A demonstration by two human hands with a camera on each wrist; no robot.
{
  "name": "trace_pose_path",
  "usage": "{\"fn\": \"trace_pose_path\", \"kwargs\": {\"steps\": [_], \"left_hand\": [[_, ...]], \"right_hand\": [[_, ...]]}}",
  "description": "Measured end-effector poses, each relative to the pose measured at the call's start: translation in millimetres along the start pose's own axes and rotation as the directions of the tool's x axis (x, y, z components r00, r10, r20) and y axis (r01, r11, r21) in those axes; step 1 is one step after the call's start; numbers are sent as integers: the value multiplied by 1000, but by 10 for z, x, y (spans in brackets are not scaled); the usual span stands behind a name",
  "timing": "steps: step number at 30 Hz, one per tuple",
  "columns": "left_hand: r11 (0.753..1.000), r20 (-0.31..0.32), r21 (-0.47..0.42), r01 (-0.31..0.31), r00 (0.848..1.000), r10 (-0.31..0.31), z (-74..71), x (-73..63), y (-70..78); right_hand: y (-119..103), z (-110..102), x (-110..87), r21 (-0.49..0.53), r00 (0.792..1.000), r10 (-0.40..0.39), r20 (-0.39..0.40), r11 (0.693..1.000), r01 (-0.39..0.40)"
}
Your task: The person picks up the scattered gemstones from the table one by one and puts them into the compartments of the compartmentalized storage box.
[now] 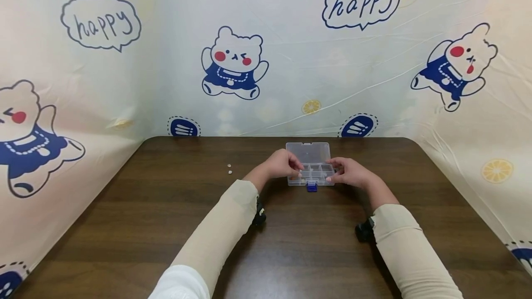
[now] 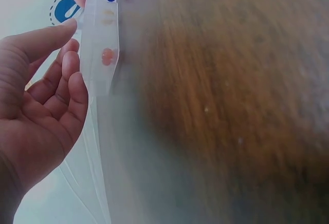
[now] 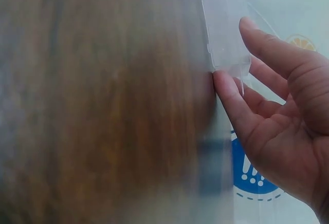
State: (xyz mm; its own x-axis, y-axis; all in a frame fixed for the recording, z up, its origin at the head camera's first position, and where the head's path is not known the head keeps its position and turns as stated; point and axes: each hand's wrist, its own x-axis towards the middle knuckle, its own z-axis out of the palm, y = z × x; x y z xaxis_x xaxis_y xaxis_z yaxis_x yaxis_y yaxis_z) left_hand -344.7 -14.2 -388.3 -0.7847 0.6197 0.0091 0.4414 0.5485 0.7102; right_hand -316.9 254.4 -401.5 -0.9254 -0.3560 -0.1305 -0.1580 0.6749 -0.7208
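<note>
Brown tabletop (image 1: 124,225) carries the clear box (image 1: 311,168); our half-curled right hand (image 1: 351,172) holds its end. With loosely curled left hand (image 1: 283,164), its hold unclear, we should work low.

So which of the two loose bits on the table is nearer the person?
The front bit, lower in the head view; the other bit lies just beyond it, farther back.

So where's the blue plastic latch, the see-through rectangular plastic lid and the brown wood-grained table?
Blue plastic latch (image 1: 311,188): head view, middle.
See-through plastic lid (image 1: 312,152): head view, flat panel.
Brown table (image 1: 307,248): head view, bare front.
</note>
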Motion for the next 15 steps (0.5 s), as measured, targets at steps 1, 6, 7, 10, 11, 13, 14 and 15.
{"fn": "trace_pose_path", "kwargs": {"steps": [1, 6, 7, 10, 11, 13, 14, 15], "left_hand": [[1000, -2, 0, -12, 1000, 12, -2, -7, -4], [999, -14, -11, -33, 999, 32, -12, -61, -4], [999, -18, -17, -36, 999, 35, -14, -74, -3], [999, -30, -31, -34, 999, 33, -20, -102, -23], [999, -38, -27, -36, 999, 35, -24, -113, -29], [999, -56, -23, -36, 998, 35, -37, -139, -34], [999, -65, -15, -38, 997, 37, -44, -151, -38], [999, -71, -6, -36, 997, 36, -51, -163, -40]], "right_hand": [[-1, -4, 0, -4, 1000, 7, -2, 1000, -7], [-6, -5, 9, 3, 1000, 20, -4, 1000, -20], [-3, -4, 12, 8, 1000, 24, -4, 1000, -24], [7, 0, 13, 11, 999, 37, -4, 999, -37], [10, 1, 12, 12, 999, 40, -3, 999, -40], [13, 0, 6, 17, 999, 46, -3, 999, -46], [12, -2, 4, 17, 999, 47, -3, 999, -47], [11, -3, 2, 21, 999, 47, -1, 999, -47]]}}
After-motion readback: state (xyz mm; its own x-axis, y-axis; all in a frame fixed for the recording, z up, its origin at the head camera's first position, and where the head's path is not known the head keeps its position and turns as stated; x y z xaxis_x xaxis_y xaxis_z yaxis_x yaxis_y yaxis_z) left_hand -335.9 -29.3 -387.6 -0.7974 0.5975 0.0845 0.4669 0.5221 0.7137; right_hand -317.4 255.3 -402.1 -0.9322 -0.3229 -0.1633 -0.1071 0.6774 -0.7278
